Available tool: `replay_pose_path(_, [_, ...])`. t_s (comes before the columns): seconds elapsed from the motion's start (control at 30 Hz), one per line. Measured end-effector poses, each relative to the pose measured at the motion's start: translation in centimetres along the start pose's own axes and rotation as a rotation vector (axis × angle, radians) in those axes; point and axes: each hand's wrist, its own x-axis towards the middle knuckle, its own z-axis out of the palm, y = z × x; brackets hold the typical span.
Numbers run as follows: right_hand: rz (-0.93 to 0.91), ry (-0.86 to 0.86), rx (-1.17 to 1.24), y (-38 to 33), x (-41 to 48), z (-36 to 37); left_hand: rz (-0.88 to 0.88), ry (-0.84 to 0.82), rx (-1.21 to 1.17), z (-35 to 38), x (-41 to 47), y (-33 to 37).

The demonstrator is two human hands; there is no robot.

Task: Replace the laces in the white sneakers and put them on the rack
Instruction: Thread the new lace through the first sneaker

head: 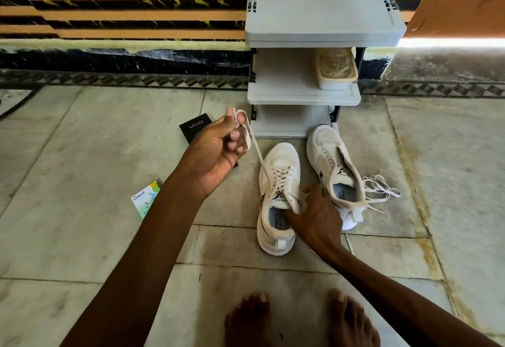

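Note:
Two white sneakers stand on the floor in front of a grey rack (303, 95). The left sneaker (276, 199) is laced. My left hand (218, 150) is raised above and to the left of it, fingers curled round the end of its white lace (258, 152), which runs taut down to the eyelets. My right hand (317, 215) grips the left sneaker at its collar and tongue. The right sneaker (332, 166) has bare eyelets. A loose white lace (379, 186) lies in a tangle on the floor at its right side.
A clear box of pale laces (336, 69) sits on the rack's middle shelf. A black vivo box (195, 126) and a small Odonil packet (146, 199) lie on the tiles to the left. My bare feet (300, 319) are at the bottom edge.

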Motion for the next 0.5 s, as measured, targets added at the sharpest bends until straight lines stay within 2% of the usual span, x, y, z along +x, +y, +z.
replay_pose_path(0.1, [-0.169, 0.059, -0.023, -0.3, -0.2, -0.6, 0.046, 0.271, 0.609, -0.5, 0.4, -1.6])
replay_pose_path(0.17, [-0.216, 0.051, -0.018, -0.3, -0.3, -1.1, 0.086, 0.336, 0.886, -0.9, 0.3, -3.3])
replay_pose_path(0.23, [-0.228, 0.038, -0.030, -0.3, -0.3, -1.5, 0.094, 0.276, 0.995, -1.2, 0.1, -4.7])
replay_pose_path(0.37, [-0.247, 0.013, -0.061, -0.3, -0.1, -1.7, 0.009, 0.156, 1.041, -1.0, -0.5, -7.2])
replay_pose_path(0.5, [-0.220, -0.045, 0.047, -0.2, 0.9, -2.2, -0.047, 0.142, 1.210, -0.4, -1.0, -9.7])
